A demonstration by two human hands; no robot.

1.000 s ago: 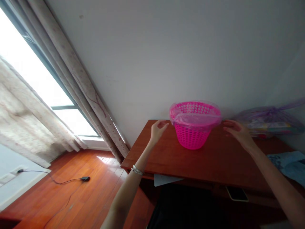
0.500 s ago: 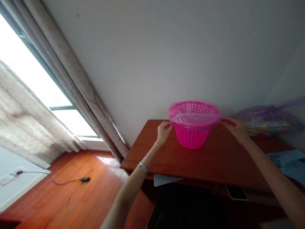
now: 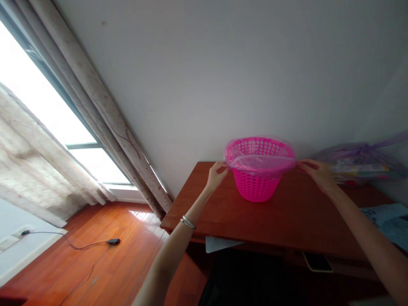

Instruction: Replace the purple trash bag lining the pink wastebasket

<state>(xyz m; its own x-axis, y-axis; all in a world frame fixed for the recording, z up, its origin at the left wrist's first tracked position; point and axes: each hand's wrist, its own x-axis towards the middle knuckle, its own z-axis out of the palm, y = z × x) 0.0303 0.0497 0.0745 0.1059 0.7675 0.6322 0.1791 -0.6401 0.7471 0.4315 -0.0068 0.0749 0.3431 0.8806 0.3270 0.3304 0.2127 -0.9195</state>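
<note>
A bright pink plastic basket [image 3: 256, 187] with round holes stands upright on the brown wooden desk [image 3: 223, 219]. A thin, see-through pinkish plastic bag [image 3: 261, 163] lies over its rim and drapes down the outside at the front. At the left of the rim, my left hand [image 3: 217, 173] pinches the bag's edge between thumb and fingertips. My right hand [image 3: 315, 171] grips the opposite edge at the right of the rim. The film is stretched across the front of the basket's mouth between them.
A tied purple plastic bag [image 3: 357, 163] with packages inside lies at the desk's right. Light blue papers or cloth [image 3: 387, 216] sit nearer. Below the desktop are a phone [image 3: 318, 261] and a white sheet [image 3: 219, 243]. A cable with a black adapter [image 3: 113, 242] crosses the floor.
The view has shifted slightly, so the desk and basket sit a little lower. Both hands keep their places at the rim, and the bag's front edge has dropped a little.
</note>
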